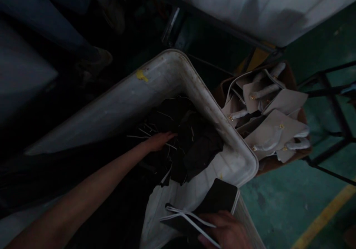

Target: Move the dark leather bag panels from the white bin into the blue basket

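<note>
Black fabric panel [217,199] held in right hand [225,230], left hand [160,141] apart, on pile [194,149] in bin [155,89]

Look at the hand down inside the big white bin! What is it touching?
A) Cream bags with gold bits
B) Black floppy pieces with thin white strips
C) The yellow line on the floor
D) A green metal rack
B: the left hand is inside the white bin, resting on the heap of black pieces among thin white strips.

Left arm [83,178] bare, extended diagonally forward; left hand [160,141] flat, palm down, fingers together. Right hand [224,230] low in view, fingers curled in a grip.
</note>
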Demonstrator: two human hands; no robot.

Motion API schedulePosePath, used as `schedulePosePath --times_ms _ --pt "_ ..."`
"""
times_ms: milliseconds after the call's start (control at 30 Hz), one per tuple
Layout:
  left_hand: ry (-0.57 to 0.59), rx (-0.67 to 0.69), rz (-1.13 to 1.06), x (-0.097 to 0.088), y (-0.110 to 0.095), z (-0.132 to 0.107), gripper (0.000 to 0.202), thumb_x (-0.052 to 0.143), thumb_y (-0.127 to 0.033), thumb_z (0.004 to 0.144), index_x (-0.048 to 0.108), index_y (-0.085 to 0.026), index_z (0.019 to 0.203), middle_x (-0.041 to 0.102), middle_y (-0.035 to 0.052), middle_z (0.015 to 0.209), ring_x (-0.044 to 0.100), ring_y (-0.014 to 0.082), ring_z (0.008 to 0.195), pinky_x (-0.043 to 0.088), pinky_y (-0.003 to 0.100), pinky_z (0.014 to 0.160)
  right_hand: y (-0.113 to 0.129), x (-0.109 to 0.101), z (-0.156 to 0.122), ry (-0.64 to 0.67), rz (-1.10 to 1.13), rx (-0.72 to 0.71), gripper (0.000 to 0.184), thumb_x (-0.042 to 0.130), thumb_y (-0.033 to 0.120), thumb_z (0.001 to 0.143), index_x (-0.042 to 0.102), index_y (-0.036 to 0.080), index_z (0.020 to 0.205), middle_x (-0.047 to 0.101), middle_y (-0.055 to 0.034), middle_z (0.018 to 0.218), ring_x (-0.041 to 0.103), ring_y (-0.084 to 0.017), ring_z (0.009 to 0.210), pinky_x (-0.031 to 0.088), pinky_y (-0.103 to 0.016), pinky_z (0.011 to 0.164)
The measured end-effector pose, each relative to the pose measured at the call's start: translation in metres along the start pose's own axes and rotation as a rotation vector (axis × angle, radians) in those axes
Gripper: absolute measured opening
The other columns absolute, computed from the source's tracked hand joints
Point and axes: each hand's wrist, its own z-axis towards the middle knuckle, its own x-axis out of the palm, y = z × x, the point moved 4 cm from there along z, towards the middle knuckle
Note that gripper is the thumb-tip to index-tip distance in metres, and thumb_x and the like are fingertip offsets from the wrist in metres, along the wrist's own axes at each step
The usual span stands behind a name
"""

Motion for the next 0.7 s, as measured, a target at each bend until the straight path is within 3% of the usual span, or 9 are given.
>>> schedulePosePath --times_ms 67,200,300,367,433,533,633,700 --pt "0.001 0.053 0.003 -0.016 -0.017 0.022 0.094 0.056 0.005 0.070 0.028 -0.033 0.151 0.037 0.0075 0.153 0.060 0.0235 0.118 0.049 0.031 0.097 0.001 -0.003 0.002 0.014 0.004 -0.012 0.018 0.065 0.032 0.084 0.076 0.035 0.099 0.075 0.0112 0.104 0.071 -0.021 0.082 0.057 -0.030 0.069" --pt "0.021 0.047 0.014 -0.036 -0.036 0.101 0.083 0.062 -0.001 0.074 0.035 -0.028 0.149 0.030 0.0108 0.156 0.063 0.0249 0.112 0.051 0.034 0.093 -0.005 -0.004 0.002 0.012 -0.042 -0.021 0.014 0.070 0.035 0.082 0.077 0.035 0.095 0.075 0.0114 0.102 0.071 -0.020 0.078 0.055 -0.028 0.065" --pt "0.067 -0.069 0.033 -0.030 -0.032 0.148 0.074 0.067 -0.008 0.079 0.037 -0.018 0.146 0.038 0.0175 0.150 0.062 0.0276 0.110 0.054 0.042 0.090 -0.012 -0.008 0.000 -0.040 -0.042 -0.032 0.012 0.075 0.034 0.078 0.077 0.034 0.090 0.076 0.0114 0.100 0.070 -0.018 0.075 0.054 -0.026 0.063" --pt "0.106 -0.130 0.051 -0.018 -0.029 0.155 0.061 0.068 -0.016 0.084 0.044 -0.016 0.141 0.047 0.0159 0.142 0.060 0.0269 0.111 0.054 0.045 0.091 -0.016 -0.011 -0.002 -0.061 -0.029 -0.027 0.015 0.077 0.033 0.075 0.077 0.034 0.090 0.075 0.0115 0.102 0.069 -0.017 0.075 0.053 -0.025 0.063" --pt "0.137 -0.172 0.080 -0.004 -0.030 0.139 0.048 0.066 -0.022 0.088 0.052 -0.016 0.133 0.052 0.0135 0.136 0.060 0.0258 0.111 0.053 0.045 0.091 -0.019 -0.013 -0.006 -0.061 -0.025 -0.014 0.020 0.079 0.030 0.072 0.077 0.034 0.092 0.075 0.0114 0.103 0.068 -0.018 0.075 0.053 -0.025 0.062" --pt "0.158 -0.218 0.131 0.006 -0.037 0.085 0.030 0.061 -0.024 0.091 0.061 -0.015 0.120 0.056 0.0117 0.131 0.061 0.0238 0.108 0.053 0.044 0.090 -0.023 -0.012 -0.017 -0.076 -0.018 -0.041 0.020 0.082 0.030 0.070 0.077 0.033 0.089 0.075 0.0109 0.103 0.068 -0.018 0.075 0.052 -0.024 0.061" --pt "0.145 -0.241 0.173 -0.008 -0.042 0.029 0.022 0.064 -0.022 0.087 0.067 -0.012 0.107 0.062 0.0120 0.120 0.060 0.0256 0.108 0.050 0.046 0.094 -0.027 -0.010 -0.034 -0.127 0.030 -0.113 0.012 0.074 0.040 0.081 0.076 0.032 0.089 0.075 0.0097 0.105 0.068 -0.016 0.077 0.053 -0.023 0.066" --pt "0.106 -0.244 0.194 -0.032 -0.039 0.014 0.022 0.068 -0.021 0.081 0.071 -0.012 0.100 0.063 0.0150 0.116 0.053 0.0320 0.118 0.043 0.050 0.100 -0.030 -0.013 -0.044 -0.140 0.088 -0.146 0.017 0.062 0.044 0.091 0.075 0.033 0.092 0.075 0.0091 0.106 0.069 -0.014 0.078 0.054 -0.023 0.071"
